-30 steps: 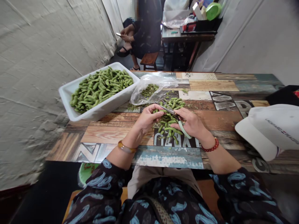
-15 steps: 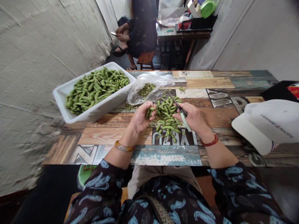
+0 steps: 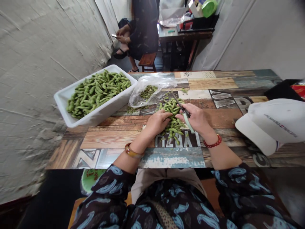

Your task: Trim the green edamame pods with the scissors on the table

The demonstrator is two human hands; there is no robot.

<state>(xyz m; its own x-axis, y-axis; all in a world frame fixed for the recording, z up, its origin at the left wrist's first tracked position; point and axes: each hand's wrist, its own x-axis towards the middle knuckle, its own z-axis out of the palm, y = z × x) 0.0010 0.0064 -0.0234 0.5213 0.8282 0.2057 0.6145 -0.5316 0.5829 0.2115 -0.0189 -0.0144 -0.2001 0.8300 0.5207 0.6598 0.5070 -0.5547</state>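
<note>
My left hand [image 3: 158, 122] is palm down at the left side of a loose pile of green edamame pods [image 3: 175, 127], its bent fingers closed on pods there. Its palm is hidden, so I cannot tell how many it holds. Across the pile, my right hand [image 3: 194, 117] grips a pair of scissors [image 3: 180, 106] with dark blades and a pale green handle. The blades point away from me over the pile's far right part. Behind the pile lies a clear plastic bag [image 3: 164, 82] with small green trimmings [image 3: 149, 91] in it.
A white tub [image 3: 105, 108] heaped with edamame pods stands at the left of the patchwork-patterned table [image 3: 114, 138]. To the right rests a white cap [image 3: 274, 121]. Beyond the table, a seated person [image 3: 144, 28] holds a phone. A side table [image 3: 184, 35] stands behind.
My left hand has turned from palm up, with pods in its fingers, to palm down, and moved right onto the pile. My right hand and the scissors have barely moved.
</note>
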